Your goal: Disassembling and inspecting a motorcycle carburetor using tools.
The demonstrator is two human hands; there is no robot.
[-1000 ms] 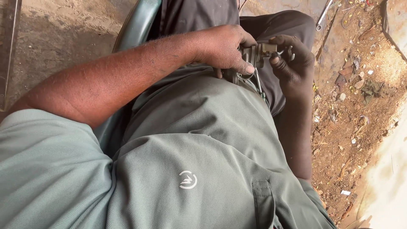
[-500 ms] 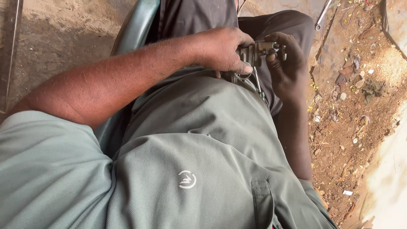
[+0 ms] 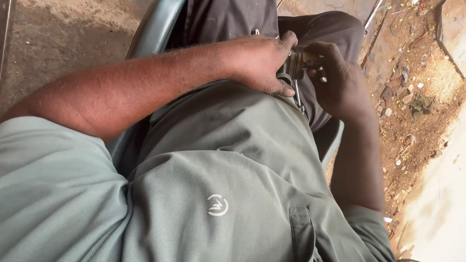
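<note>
Dusty, littered workshop ground [image 3: 412, 97] beyond a green plastic chair [image 3: 155, 29]. Held over the lap: small grey metal part [image 3: 296, 63], clenched by left hand [image 3: 264, 63], pinched by right hand [image 3: 335, 80]. Likely rigid, dense, maybe greasy; best gripped by the body, not the thin hanging rod.

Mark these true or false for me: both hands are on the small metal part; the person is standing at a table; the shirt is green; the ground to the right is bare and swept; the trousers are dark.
1. Both hands are on the small metal part: true; the left hand and right hand both grip it over the lap.
2. The person stands at a table: false; they sit in a green chair.
3. The shirt is green: true.
4. The ground to the right is bare and swept: false; it is littered with debris.
5. The trousers are dark: true.
</note>
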